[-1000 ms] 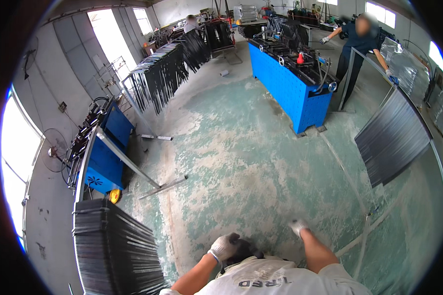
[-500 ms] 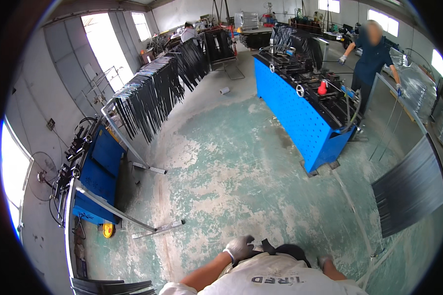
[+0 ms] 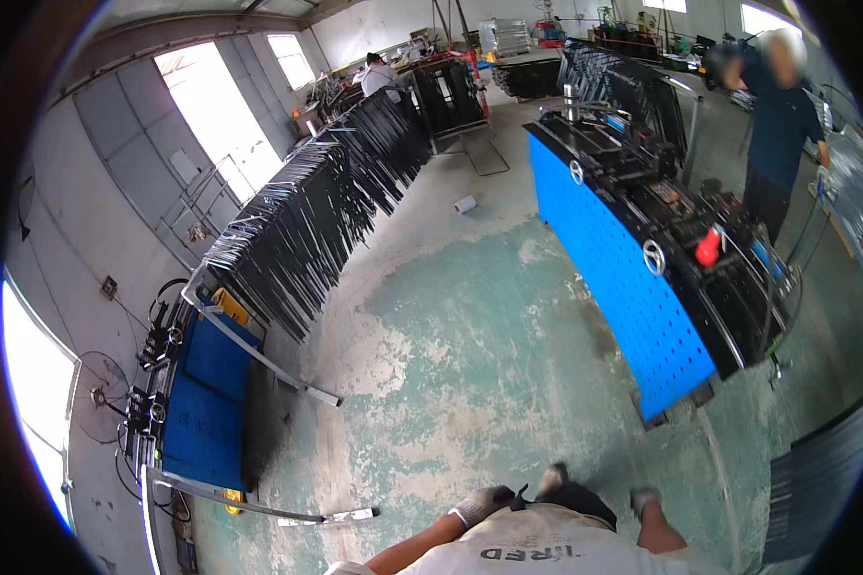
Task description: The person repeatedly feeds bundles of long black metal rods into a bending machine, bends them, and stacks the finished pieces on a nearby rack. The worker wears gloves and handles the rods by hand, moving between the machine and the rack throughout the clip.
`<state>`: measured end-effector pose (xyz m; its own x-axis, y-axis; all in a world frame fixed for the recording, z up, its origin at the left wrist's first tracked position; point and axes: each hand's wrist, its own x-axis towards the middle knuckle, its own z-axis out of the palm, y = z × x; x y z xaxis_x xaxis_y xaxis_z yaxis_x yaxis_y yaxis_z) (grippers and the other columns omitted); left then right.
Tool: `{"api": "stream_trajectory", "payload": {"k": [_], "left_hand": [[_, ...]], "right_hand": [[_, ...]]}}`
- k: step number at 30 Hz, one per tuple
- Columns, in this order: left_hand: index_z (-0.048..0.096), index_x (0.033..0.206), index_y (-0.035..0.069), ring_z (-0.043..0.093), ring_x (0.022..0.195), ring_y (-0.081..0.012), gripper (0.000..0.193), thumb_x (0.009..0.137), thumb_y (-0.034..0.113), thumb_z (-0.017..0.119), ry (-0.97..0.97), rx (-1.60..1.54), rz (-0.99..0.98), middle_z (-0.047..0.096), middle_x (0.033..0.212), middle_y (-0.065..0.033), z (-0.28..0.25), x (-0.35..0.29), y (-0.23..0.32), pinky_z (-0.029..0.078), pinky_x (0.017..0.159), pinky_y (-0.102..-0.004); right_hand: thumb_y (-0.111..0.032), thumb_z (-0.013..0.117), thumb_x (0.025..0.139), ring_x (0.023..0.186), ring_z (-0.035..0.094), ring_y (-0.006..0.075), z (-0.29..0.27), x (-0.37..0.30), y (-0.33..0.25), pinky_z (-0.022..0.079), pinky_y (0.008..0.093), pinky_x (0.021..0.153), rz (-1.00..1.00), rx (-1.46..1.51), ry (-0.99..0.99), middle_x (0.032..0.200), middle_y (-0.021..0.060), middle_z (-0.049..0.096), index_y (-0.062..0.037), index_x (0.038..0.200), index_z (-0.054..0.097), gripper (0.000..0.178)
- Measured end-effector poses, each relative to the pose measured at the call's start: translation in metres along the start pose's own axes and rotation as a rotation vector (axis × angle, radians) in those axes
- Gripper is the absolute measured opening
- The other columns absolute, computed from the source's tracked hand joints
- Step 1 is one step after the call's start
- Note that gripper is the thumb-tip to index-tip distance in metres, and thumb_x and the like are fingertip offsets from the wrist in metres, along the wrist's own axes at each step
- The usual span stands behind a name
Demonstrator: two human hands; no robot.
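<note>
My left hand [image 3: 484, 503], in a light grey work glove, is at the front of my waist beside a dark strap end [image 3: 519, 496]. Its fingers are loosely bent and apart, with nothing visible in them. At my right side hangs my right hand [image 3: 646, 499], also gloved; its fingers are too small and foreshortened to make out. Dark trousers [image 3: 577, 498] and one shoe [image 3: 553, 475] show below my pale shirt [image 3: 537, 541]. Neither hand touches any machine or rack.
A blue machine bench [image 3: 623, 278] with handwheels stands ahead right, a co-worker [image 3: 781, 134] behind it. Racks of black strips [image 3: 326, 206] run along the left, their metal feet [image 3: 321, 395] reaching onto the green floor. Another blue machine [image 3: 206, 402] stands near-left; more black strips [image 3: 825, 489] hang near-right.
The view has shifted toward the right-hand bench, which looks closer. My left hand stays at my waist, its fingers more bent. A shoe has come into view. The co-worker has raised an arm.
</note>
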<state>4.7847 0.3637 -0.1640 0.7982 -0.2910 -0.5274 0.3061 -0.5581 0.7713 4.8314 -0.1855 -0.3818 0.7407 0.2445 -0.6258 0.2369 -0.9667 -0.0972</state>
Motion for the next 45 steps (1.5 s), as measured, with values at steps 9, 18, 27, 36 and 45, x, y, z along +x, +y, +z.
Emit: {"api": "stream_trajectory", "payload": {"k": [9, 18, 27, 36, 45], "left_hand": [[0.077, 0.132, 0.01, 0.078, 0.119, -0.0391, 0.04, 0.105, 0.039, 0.07, 0.467, -0.036, -0.184, 0.081, 0.12, -0.0216, -0.244, 0.192, 0.109, 0.06, 0.1, -0.0511], [0.075, 0.137, 0.008, 0.076, 0.119, -0.0457, 0.044, 0.105, 0.036, 0.065, 0.414, 0.192, 0.016, 0.079, 0.127, -0.0258, -0.537, 0.414, 0.131, 0.061, 0.101, -0.0521], [0.075, 0.134, 0.004, 0.076, 0.118, -0.0454, 0.042, 0.102, 0.029, 0.066, 0.419, 0.183, 0.004, 0.08, 0.124, -0.0253, -0.759, 0.615, 0.16, 0.062, 0.102, -0.0513], [0.076, 0.141, 0.013, 0.077, 0.124, -0.0395, 0.055, 0.101, 0.051, 0.074, 0.281, 0.215, -0.262, 0.081, 0.13, -0.0197, -0.914, 0.783, 0.23, 0.06, 0.106, -0.0481], [0.076, 0.133, 0.007, 0.078, 0.116, -0.0416, 0.042, 0.103, 0.037, 0.074, 0.399, 0.147, -0.07, 0.081, 0.123, -0.0221, -1.084, 1.032, 0.234, 0.061, 0.099, -0.0482]], "right_hand": [[-0.034, 0.085, 0.093, 0.116, 0.08, 0.0345, -0.47, 0.321, -0.111, 0.061, 0.0458, 0.098, -0.041, 1.033, 0.553, 0.12, 0.0182, 0.084, -0.0057, 0.119, 0.084, 0.038], [-0.047, 0.073, 0.1, 0.108, 0.081, 0.035, -0.451, 0.469, -0.104, 0.061, 0.0483, 0.095, 0.304, 0.248, 0.227, 0.113, 0.0165, 0.086, -0.0037, 0.107, 0.085, 0.046], [-0.054, 0.065, 0.103, 0.116, 0.077, 0.0363, -0.541, 0.639, -0.108, 0.057, 0.0493, 0.105, 0.425, 0.517, -0.297, 0.121, 0.0156, 0.084, -0.0099, 0.118, 0.085, 0.051], [-0.049, 0.072, 0.097, 0.128, 0.073, 0.0447, -0.944, 0.956, -0.195, 0.058, 0.049, 0.111, 0.213, 0.671, 0.181, 0.138, 0.0249, 0.076, -0.0054, 0.138, 0.077, 0.06], [-0.046, 0.078, 0.096, 0.107, 0.078, 0.0388, -1.299, 1.173, -0.325, 0.061, 0.0484, 0.095, -0.388, 0.754, 0.418, 0.113, 0.0176, 0.081, -0.0064, 0.119, 0.08, 0.046]]}}
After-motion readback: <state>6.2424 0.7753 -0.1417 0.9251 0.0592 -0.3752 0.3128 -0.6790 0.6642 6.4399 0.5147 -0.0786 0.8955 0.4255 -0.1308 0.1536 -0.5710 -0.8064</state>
